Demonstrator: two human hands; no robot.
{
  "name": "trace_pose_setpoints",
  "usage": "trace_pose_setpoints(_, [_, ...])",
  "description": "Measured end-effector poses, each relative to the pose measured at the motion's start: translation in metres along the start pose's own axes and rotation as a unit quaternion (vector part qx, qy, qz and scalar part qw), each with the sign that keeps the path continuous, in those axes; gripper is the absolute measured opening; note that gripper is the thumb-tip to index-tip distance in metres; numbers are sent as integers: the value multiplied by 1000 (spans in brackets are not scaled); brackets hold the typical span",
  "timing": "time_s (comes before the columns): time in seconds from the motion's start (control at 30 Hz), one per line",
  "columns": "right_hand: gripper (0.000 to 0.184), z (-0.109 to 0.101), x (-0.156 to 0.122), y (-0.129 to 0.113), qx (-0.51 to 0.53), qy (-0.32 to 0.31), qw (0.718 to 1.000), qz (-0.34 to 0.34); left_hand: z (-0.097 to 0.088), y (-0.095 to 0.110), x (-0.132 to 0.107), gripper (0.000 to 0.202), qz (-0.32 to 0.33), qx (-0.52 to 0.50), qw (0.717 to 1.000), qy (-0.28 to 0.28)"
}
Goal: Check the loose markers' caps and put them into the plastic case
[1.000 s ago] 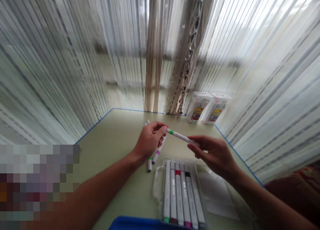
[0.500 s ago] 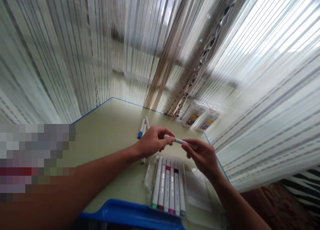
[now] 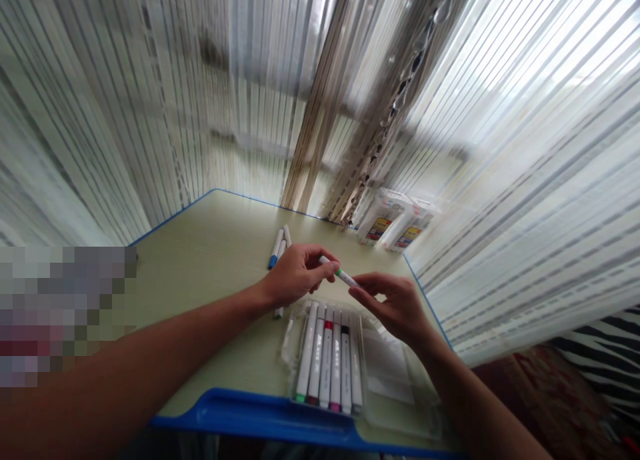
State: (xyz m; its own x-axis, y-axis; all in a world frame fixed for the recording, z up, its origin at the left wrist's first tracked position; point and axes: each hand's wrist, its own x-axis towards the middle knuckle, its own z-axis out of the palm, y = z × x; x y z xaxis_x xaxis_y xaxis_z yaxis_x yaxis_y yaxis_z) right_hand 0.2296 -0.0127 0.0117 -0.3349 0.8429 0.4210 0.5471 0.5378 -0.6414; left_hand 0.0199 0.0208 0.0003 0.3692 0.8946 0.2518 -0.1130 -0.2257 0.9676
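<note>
A white marker [image 3: 346,277] with a green band is held between both hands above the table. My left hand [image 3: 299,273] pinches its upper left end, the cap side, between thumb and fingers. Around the lower right end, my right hand [image 3: 393,299] has its thumb and fingertips closed. Just below the hands lies an open clear case [image 3: 361,373] with several white markers [image 3: 327,357] side by side, their ends green, dark red, pink and grey. Behind my left hand a few loose markers lie on the table, one a blue-tipped marker [image 3: 275,250]; part of them is hidden.
The pale green table [image 3: 185,247] has a blue rim and a blue front tray [image 3: 250,413]. Two clear packs [image 3: 383,223] stand at the back right by the string curtain [image 3: 250,113]. A white paper [image 3: 387,360] lies right of the markers.
The marker between my hands has tilted more steeply, its right end lower. My right hand has moved left, closer to my left hand. The whole view has shifted slightly.
</note>
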Motion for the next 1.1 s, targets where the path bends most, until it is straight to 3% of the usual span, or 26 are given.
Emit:
trace_pose_setpoints(0.3, [19,-5,0,-5,10,-14,1000,15,5,5,-4,28,12,-28,999,13])
trace_pose_setpoints(0.4, [21,-9,1,-4,3,-29,999,22,7,7,-9,35,39,16,999,4])
trace_pose_setpoints(0.6, [23,-12,-1,-11,33,-42,998,27,11,16,-19,51,96,139,983,-67])
trace_pose_setpoints(0.7, [28,-13,-2,-20,110,-56,991,59,13,19,-23,56,147,226,959,-82])
trace_pose_setpoints(0.83, [32,-22,-11,-25,223,-50,967,113,16,29,-28,63,235,308,920,-61])
trace_pose_setpoints(0.93, [44,-33,-25,-24,283,-17,941,187,25,47,-38,44,260,349,898,-60])
trace_pose_setpoints(1.03, [80,-39,-39,-24,287,2,927,242,43,61,-57,21,263,402,860,-171])
trace_pose_setpoints(1.1, [90,-37,-46,-24,273,-4,926,260,58,59,-73,18,291,442,823,-207])
